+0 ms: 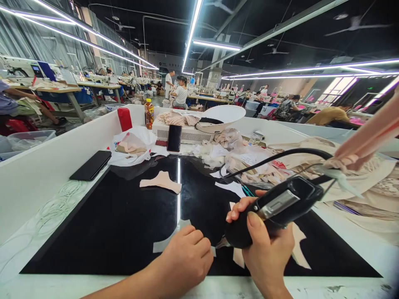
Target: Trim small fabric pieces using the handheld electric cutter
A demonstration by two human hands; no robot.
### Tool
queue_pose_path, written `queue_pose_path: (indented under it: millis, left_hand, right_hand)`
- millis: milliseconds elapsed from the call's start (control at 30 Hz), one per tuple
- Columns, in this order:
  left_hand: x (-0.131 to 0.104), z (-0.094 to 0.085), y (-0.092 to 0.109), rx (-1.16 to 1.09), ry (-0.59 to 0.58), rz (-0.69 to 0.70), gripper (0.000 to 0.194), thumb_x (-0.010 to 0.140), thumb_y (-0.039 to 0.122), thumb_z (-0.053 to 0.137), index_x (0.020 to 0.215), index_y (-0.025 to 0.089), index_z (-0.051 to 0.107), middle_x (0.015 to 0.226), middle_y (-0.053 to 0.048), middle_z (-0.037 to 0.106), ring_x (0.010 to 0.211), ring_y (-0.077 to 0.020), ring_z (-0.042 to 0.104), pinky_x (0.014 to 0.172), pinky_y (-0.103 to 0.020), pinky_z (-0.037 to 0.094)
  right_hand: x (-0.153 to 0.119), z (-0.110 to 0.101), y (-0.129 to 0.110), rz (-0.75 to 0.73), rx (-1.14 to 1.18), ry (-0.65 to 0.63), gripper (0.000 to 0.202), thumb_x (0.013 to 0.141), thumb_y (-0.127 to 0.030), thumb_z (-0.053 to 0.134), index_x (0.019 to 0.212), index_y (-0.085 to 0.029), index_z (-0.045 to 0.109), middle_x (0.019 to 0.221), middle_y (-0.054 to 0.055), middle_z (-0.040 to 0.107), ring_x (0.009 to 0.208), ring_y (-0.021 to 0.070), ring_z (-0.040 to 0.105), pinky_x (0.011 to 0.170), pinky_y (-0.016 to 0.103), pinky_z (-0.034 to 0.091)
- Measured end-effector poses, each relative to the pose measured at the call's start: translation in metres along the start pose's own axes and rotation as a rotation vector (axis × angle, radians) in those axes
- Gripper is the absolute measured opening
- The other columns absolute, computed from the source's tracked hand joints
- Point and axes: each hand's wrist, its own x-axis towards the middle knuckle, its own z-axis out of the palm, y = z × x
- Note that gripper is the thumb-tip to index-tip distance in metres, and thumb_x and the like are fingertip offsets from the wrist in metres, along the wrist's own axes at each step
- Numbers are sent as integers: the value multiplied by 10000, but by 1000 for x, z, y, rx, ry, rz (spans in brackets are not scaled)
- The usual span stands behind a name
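My right hand point(264, 245) is wrapped around a black corded handheld power tool point(274, 207), its thumb along the side. The tool's narrow metal tip point(222, 243) points down and left, close to the end of a pale grey, thin cut piece point(165, 245). My left hand point(188, 253) is closed over the middle of that piece, against the black mat point(102, 228); its fingertips are hidden. Beige fabric pieces point(301, 247) lie partly behind my right hand. Farther back on the mat rests another beige cut piece point(162, 181).
A phone point(174, 138) leans against a white vented box point(162, 131). Bagged scraps point(249, 162) and stacked beige fabric point(374, 178) fill the right side. The tool's cable point(274, 155) and a hanging pink strip point(370, 124) cross there. White walls point(62, 162) edge the table.
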Motion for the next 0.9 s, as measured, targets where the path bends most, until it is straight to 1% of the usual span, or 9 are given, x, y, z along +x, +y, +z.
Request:
queue_pose_path:
  millis: [167, 400, 600, 767, 900]
  left_hand:
    - [-2, 3, 0, 14, -7, 3, 214, 921, 38, 568, 746, 160, 556, 700, 9, 478, 644, -161, 423, 622, -327, 311]
    - [-2, 4, 0, 16, -5, -5, 207, 939, 95, 633, 755, 156, 563, 701, 15, 484, 643, -161, 427, 617, -333, 304]
    - [-5, 2, 1, 24, -55, 10, 154, 950, 105, 640, 812, 149, 589, 720, 13, 495, 658, -168, 437, 628, -338, 309]
    - [-5, 3, 1, 21, -43, 3, 185, 974, 119, 623, 798, 153, 575, 717, 14, 497, 650, -166, 446, 620, -338, 307]
    - [-5, 5, 1, 21, -45, 2, 170, 984, 130, 629, 824, 150, 575, 719, 17, 509, 653, -163, 471, 624, -333, 315]
  right_hand:
    - [-2, 0, 2, 15, -5, -2, 313, 906, -281, 758, 1170, -277, 589, 847, -6, 652, 649, 159, 655, 612, 333, 594]
    - [-3, 3, 0, 22, -40, -11, 278, 932, -274, 730, 1170, -291, 587, 851, -14, 649, 642, 155, 654, 607, 335, 596]
    - [-4, 3, -9, 19, 45, 8, 278, 898, -289, 757, 1130, -268, 604, 801, -13, 639, 623, 153, 632, 561, 312, 590]
    - [-9, -1, -7, 35, 7, -50, 290, 918, -286, 736, 1167, -286, 587, 821, -8, 639, 636, 168, 639, 583, 349, 597]
    - [-11, -2, -4, 34, -12, -54, 275, 936, -272, 717, 1176, -300, 586, 840, -11, 641, 650, 165, 648, 600, 345, 594]
